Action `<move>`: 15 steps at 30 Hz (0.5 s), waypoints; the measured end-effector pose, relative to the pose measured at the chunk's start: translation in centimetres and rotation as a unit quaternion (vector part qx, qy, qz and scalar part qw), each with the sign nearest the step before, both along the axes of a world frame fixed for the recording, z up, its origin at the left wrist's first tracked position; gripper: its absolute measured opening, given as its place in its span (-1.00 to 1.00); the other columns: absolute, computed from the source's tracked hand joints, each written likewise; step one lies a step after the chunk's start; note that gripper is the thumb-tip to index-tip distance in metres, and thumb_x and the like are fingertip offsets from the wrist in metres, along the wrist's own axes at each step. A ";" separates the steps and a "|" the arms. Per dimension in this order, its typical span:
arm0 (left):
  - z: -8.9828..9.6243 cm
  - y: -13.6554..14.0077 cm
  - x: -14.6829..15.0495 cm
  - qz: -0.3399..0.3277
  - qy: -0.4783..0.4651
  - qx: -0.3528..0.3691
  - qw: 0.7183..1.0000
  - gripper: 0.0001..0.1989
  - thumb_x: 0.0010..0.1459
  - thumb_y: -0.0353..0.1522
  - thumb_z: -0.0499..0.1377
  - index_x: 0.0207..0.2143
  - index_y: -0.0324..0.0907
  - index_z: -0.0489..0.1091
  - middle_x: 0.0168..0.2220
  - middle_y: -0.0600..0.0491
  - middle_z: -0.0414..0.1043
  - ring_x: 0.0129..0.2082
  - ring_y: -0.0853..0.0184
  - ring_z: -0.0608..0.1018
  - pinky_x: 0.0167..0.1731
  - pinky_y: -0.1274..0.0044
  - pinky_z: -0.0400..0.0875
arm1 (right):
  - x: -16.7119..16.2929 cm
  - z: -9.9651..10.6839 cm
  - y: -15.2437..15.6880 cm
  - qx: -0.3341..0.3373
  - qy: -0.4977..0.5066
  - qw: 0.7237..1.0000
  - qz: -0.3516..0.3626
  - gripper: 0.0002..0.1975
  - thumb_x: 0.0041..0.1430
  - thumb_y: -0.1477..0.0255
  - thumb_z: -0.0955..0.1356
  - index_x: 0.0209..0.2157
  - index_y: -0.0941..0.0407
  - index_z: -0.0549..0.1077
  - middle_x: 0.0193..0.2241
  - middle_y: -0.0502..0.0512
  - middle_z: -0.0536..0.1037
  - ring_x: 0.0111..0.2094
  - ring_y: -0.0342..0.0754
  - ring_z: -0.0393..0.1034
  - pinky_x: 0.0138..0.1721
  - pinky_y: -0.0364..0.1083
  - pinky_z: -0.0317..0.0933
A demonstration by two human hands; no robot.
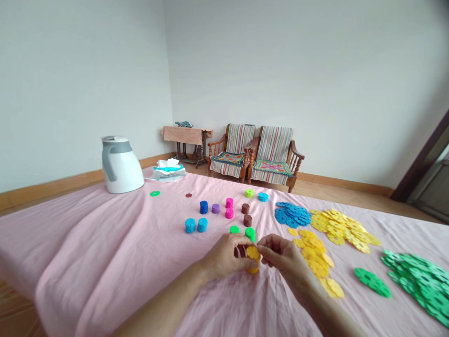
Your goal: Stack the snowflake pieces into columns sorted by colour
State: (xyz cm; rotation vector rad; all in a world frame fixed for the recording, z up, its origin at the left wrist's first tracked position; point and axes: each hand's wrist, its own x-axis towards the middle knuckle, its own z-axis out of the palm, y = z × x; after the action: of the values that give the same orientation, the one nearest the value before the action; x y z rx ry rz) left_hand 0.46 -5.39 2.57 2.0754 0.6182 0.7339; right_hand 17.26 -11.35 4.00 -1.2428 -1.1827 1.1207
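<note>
Fingers and thumb of my left hand [228, 256] curl around a short stack of yellow notched plastic discs [253, 253], which stands on the pink cloth. Against the stack's right side is my right hand [279, 251], its thumb and forefinger pinched together; whatever lies between those fingertips is hidden. Just beyond the hands are a bright green stack [250, 233] and another green stack [235, 230], partly covered by my left hand. Loose yellow-orange discs [313, 252] spread in a pile to the right of my right hand.
Further stacks stand ahead, among them light blue [190, 226], brown [247, 220] and pink [229, 213]. Loose blue [292, 215], yellow [345, 228] and green discs [417, 278] lie rightward. A white jug [125, 168] and tissue pack [169, 171] are at the back left.
</note>
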 end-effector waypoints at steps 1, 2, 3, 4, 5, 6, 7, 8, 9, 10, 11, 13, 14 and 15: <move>0.0 0.0 0.0 0.000 0.000 0.001 1.000 -0.64 0.03 -0.13 0.28 -0.29 -0.26 0.50 -0.46 0.09 0.38 -0.49 0.43 0.35 -0.50 0.61 0.18 | 0.0 0.1 0.0 0.001 -0.002 1.000 -0.004 -0.77 -0.11 0.28 0.46 -0.55 0.16 0.46 -0.63 -0.05 0.42 -0.58 -0.20 0.26 -0.52 -0.18 0.08; 0.0 0.0 0.0 0.001 0.000 0.001 1.000 -0.64 0.02 -0.13 0.28 -0.27 -0.25 0.51 -0.45 0.09 0.39 -0.49 0.43 0.35 -0.50 0.61 0.19 | 0.0 0.2 0.0 0.001 -0.005 1.000 -0.009 -0.77 -0.11 0.28 0.45 -0.56 0.16 0.46 -0.64 -0.05 0.42 -0.58 -0.20 0.25 -0.52 -0.18 0.07; -0.1 0.0 0.0 0.004 0.001 0.002 1.000 -0.64 0.02 -0.14 0.29 -0.25 -0.24 0.51 -0.44 0.09 0.39 -0.49 0.42 0.36 -0.50 0.60 0.19 | 0.0 0.2 0.0 0.001 -0.008 1.000 -0.017 -0.76 -0.11 0.27 0.45 -0.57 0.16 0.45 -0.64 -0.05 0.41 -0.59 -0.20 0.25 -0.52 -0.18 0.07; -0.1 0.0 0.0 0.007 0.003 0.002 1.000 -0.64 0.02 -0.14 0.29 -0.23 -0.23 0.51 -0.43 0.09 0.40 -0.48 0.42 0.36 -0.49 0.60 0.20 | 0.0 0.2 0.0 0.000 -0.014 1.000 -0.027 -0.76 -0.11 0.27 0.44 -0.57 0.16 0.44 -0.65 -0.06 0.40 -0.59 -0.20 0.25 -0.52 -0.17 0.07; -0.1 0.0 0.0 0.010 0.007 0.003 1.000 -0.65 0.02 -0.16 0.30 -0.22 -0.21 0.52 -0.43 0.09 0.41 -0.47 0.41 0.37 -0.48 0.60 0.21 | 0.1 0.2 0.0 0.000 -0.020 0.999 -0.036 -0.76 -0.10 0.26 0.44 -0.58 0.15 0.43 -0.65 -0.06 0.39 -0.59 -0.19 0.25 -0.52 -0.17 0.08; -0.1 0.0 0.0 0.013 0.012 0.004 1.000 -0.66 0.00 -0.18 0.31 -0.22 -0.20 0.52 -0.42 0.09 0.42 -0.47 0.41 0.38 -0.48 0.60 0.22 | 0.1 0.2 -0.1 0.001 -0.029 0.999 -0.045 -0.75 -0.09 0.26 0.43 -0.58 0.15 0.42 -0.65 -0.07 0.38 -0.59 -0.19 0.26 -0.52 -0.17 0.08; 0.0 0.0 -0.1 0.015 0.018 0.006 1.000 -0.66 -0.02 -0.20 0.33 -0.21 -0.18 0.52 -0.41 0.09 0.43 -0.46 0.40 0.38 -0.47 0.59 0.23 | 0.2 0.2 -0.1 0.001 -0.038 0.998 -0.052 -0.75 -0.08 0.25 0.42 -0.58 0.15 0.42 -0.65 -0.07 0.37 -0.58 -0.18 0.27 -0.52 -0.16 0.09; 0.1 0.0 -0.1 0.017 0.024 0.005 1.000 -0.64 -0.05 -0.21 0.35 -0.20 -0.17 0.52 -0.40 0.09 0.43 -0.46 0.39 0.39 -0.47 0.59 0.24 | 0.3 0.2 -0.1 0.001 -0.048 0.997 -0.056 -0.75 -0.07 0.25 0.41 -0.58 0.14 0.41 -0.64 -0.07 0.37 -0.58 -0.17 0.27 -0.52 -0.16 0.09; 0.3 0.0 -0.2 0.017 0.029 0.002 0.999 -0.61 -0.09 -0.23 0.38 -0.17 -0.17 0.52 -0.39 0.09 0.44 -0.45 0.38 0.41 -0.46 0.59 0.25 | 0.4 0.1 -0.2 0.001 -0.059 0.997 -0.057 -0.75 -0.06 0.24 0.40 -0.58 0.14 0.41 -0.64 -0.07 0.37 -0.58 -0.17 0.28 -0.51 -0.16 0.10; 0.5 0.0 -0.4 0.017 0.032 -0.003 0.999 -0.56 -0.13 -0.24 0.40 -0.15 -0.16 0.51 -0.37 0.08 0.45 -0.44 0.37 0.42 -0.46 0.59 0.27 | 0.5 0.1 -0.2 0.001 -0.071 0.996 -0.055 -0.75 -0.05 0.24 0.39 -0.58 0.14 0.40 -0.64 -0.07 0.36 -0.58 -0.17 0.28 -0.52 -0.16 0.10; 0.7 0.0 -0.6 0.016 0.030 -0.009 0.999 -0.53 -0.15 -0.25 0.41 -0.13 -0.17 0.50 -0.33 0.06 0.46 -0.42 0.36 0.44 -0.45 0.58 0.28 | 0.6 0.1 -0.2 0.001 -0.083 0.995 -0.051 -0.75 -0.04 0.24 0.38 -0.58 0.14 0.40 -0.64 -0.06 0.36 -0.58 -0.16 0.29 -0.52 -0.16 0.10; 1.1 0.2 -1.0 0.012 0.012 -0.026 1.000 -0.51 -0.13 -0.23 0.40 -0.11 -0.20 0.49 -0.26 0.00 0.47 -0.39 0.34 0.46 -0.41 0.57 0.32 | 0.8 -0.1 -0.2 0.000 -0.111 0.993 -0.042 -0.77 -0.03 0.27 0.36 -0.56 0.15 0.41 -0.63 -0.05 0.37 -0.57 -0.15 0.30 -0.52 -0.16 0.11; 1.3 0.3 -1.2 0.008 -0.001 -0.033 0.999 -0.52 -0.10 -0.21 0.38 -0.11 -0.22 0.49 -0.24 -0.02 0.47 -0.37 0.33 0.47 -0.39 0.56 0.33 | 0.9 -0.2 -0.2 -0.001 -0.127 0.991 -0.039 -0.79 -0.03 0.29 0.35 -0.55 0.15 0.41 -0.61 -0.04 0.39 -0.56 -0.14 0.32 -0.51 -0.16 0.12; 1.4 0.4 -1.4 0.005 -0.012 -0.037 0.999 -0.54 -0.07 -0.20 0.36 -0.12 -0.24 0.50 -0.24 -0.04 0.47 -0.37 0.33 0.48 -0.38 0.55 0.34 | 1.0 -0.4 -0.2 -0.002 -0.147 0.989 -0.036 -0.82 -0.02 0.31 0.33 -0.53 0.15 0.42 -0.60 -0.03 0.41 -0.55 -0.13 0.33 -0.51 -0.16 0.13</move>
State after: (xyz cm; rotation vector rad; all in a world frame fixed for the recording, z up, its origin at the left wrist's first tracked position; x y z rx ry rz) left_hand -0.90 -4.98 4.02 1.9947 0.6322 0.7304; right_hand 18.26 -11.56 3.62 -1.4781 -1.3408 0.9079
